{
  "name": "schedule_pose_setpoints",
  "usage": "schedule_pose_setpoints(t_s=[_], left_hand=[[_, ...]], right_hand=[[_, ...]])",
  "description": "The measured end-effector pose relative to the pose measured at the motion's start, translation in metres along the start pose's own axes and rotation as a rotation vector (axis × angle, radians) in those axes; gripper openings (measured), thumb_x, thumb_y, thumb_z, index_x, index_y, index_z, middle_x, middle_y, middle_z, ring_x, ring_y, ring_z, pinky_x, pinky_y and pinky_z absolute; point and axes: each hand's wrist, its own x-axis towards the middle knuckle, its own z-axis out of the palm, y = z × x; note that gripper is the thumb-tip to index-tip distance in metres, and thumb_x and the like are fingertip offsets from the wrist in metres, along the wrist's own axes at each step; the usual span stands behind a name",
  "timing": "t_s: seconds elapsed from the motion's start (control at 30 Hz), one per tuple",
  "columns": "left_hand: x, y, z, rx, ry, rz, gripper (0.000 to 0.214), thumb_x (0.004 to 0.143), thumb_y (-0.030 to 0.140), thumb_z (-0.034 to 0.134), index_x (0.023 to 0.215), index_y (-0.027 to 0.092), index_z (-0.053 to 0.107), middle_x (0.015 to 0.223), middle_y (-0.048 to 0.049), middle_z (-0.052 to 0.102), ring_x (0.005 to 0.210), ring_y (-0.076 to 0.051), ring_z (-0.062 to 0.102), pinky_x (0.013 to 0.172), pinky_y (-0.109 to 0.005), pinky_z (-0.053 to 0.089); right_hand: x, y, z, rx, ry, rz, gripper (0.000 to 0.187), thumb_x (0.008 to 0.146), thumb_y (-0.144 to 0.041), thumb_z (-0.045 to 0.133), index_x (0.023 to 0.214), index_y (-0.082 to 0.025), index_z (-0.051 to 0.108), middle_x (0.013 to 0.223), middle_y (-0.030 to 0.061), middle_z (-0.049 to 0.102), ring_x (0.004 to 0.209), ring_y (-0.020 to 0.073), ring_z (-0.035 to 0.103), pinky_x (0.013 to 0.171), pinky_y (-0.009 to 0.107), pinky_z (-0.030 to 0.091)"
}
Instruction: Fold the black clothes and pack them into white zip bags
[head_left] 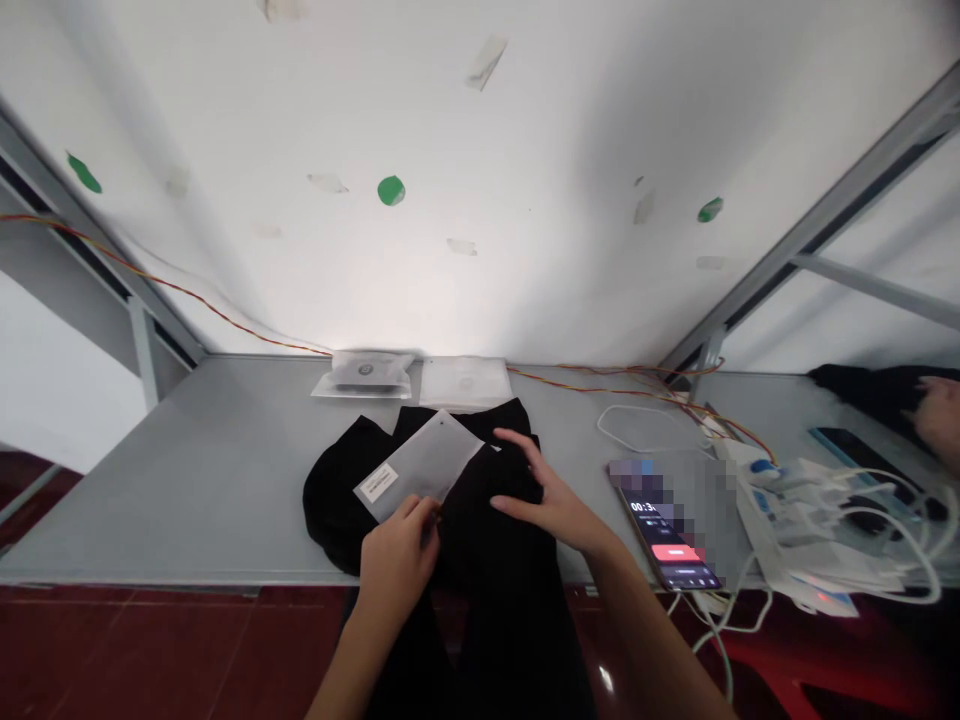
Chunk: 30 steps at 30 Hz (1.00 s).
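Note:
A black garment (480,520) lies on the grey table (210,470) and hangs over its front edge. On top of it rests a flat grey plastic bag (424,463) with a white label. My left hand (397,555) is closed, pinching the near corner of that bag. My right hand (544,495) lies open on the black cloth just right of the bag, fingers stretched out and pointing left.
Two more flat bags (367,375) (465,382) lie at the back of the table. A phone (667,535) with a lit screen sits to the right, beside a power strip with white cables (810,510). Another person's hand (937,420) shows at far right. Red floor lies below.

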Motion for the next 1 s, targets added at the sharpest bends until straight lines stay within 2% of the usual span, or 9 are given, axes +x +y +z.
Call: schedule_pose_setpoints(t_s=[0.13,0.23,0.33,0.47,0.63,0.73,0.83,0.9,1.0], left_hand=[[0.002,-0.001,-0.001,-0.078,0.046,-0.056,0.016,0.103,0.026,0.044,0.096,0.025,0.059,0.084,0.0023,0.069,0.073,-0.016,0.067,0.062,-0.026,0.035],[0.003,0.002,0.0,-0.08,0.103,-0.046,0.021,0.106,0.028,0.038,0.093,0.023,0.054,0.079,0.002,0.065,0.068,-0.016,0.065,0.061,-0.027,0.037],[0.002,0.008,0.001,0.062,0.125,0.107,0.019,0.105,0.025,0.041,0.091,0.023,0.054,0.085,0.0002,0.064,0.067,-0.016,0.062,0.056,-0.029,0.034],[-0.001,0.014,-0.001,0.215,0.191,0.312,0.015,0.101,0.019,0.046,0.092,0.022,0.057,0.089,-0.0024,0.062,0.079,-0.02,0.061,0.067,-0.031,0.042],[0.003,0.015,-0.006,0.219,0.204,0.347,0.016,0.1,0.017,0.045,0.092,0.02,0.058,0.096,-0.0059,0.061,0.087,-0.023,0.058,0.078,-0.037,0.045],[0.005,0.013,-0.005,0.181,0.16,0.344,0.017,0.101,0.017,0.043,0.094,0.019,0.059,0.1,-0.0069,0.06,0.09,-0.023,0.057,0.08,-0.038,0.046],[0.006,0.012,-0.005,0.172,0.137,0.373,0.017,0.101,0.017,0.041,0.096,0.019,0.058,0.104,-0.0081,0.06,0.093,-0.024,0.056,0.083,-0.041,0.045],[0.005,0.013,-0.006,0.157,0.123,0.422,0.015,0.101,0.016,0.042,0.097,0.019,0.057,0.106,-0.008,0.06,0.095,-0.024,0.056,0.086,-0.043,0.044],[0.004,0.016,-0.008,0.097,0.107,0.466,0.014,0.1,0.015,0.042,0.097,0.019,0.055,0.105,-0.0071,0.059,0.098,-0.024,0.055,0.09,-0.043,0.043]], right_hand=[[0.01,0.015,0.017,-0.117,-0.12,-0.019,0.037,0.088,-0.024,0.069,0.125,-0.029,0.068,0.13,0.004,0.069,0.125,0.0248,0.062,0.115,0.045,0.043],[0.009,0.014,0.019,-0.153,-0.172,0.029,0.04,0.086,-0.018,0.066,0.124,-0.028,0.069,0.126,0.0039,0.072,0.122,0.0254,0.065,0.112,0.045,0.046],[0.012,0.005,0.018,-0.122,-0.184,0.033,0.042,0.083,-0.018,0.069,0.124,-0.027,0.07,0.124,0.0039,0.073,0.12,0.0256,0.066,0.11,0.044,0.048],[0.025,0.005,0.021,-0.066,-0.041,0.029,0.042,0.08,-0.023,0.074,0.122,-0.024,0.071,0.122,0.0054,0.075,0.119,0.0275,0.067,0.112,0.047,0.046],[0.028,0.024,0.04,0.081,0.248,0.136,0.042,0.077,-0.032,0.079,0.117,-0.021,0.073,0.12,0.0072,0.076,0.12,0.0308,0.067,0.114,0.052,0.043],[0.019,0.024,0.054,0.317,0.217,0.205,0.058,0.078,-0.035,0.082,0.132,-0.026,0.065,0.135,0.0069,0.07,0.129,0.0296,0.062,0.116,0.051,0.041],[0.016,0.017,0.058,0.322,0.119,0.174,0.07,0.073,-0.026,0.086,0.139,-0.029,0.062,0.146,0.0052,0.063,0.14,0.0279,0.053,0.124,0.049,0.031],[0.022,0.014,0.059,0.294,0.065,0.163,0.066,0.071,-0.023,0.086,0.134,-0.027,0.066,0.141,0.0049,0.067,0.138,0.0282,0.055,0.124,0.049,0.03],[0.038,0.016,0.063,0.429,0.101,0.225,0.053,0.069,-0.027,0.087,0.119,-0.023,0.073,0.122,0.0062,0.076,0.12,0.0301,0.067,0.115,0.05,0.043]])
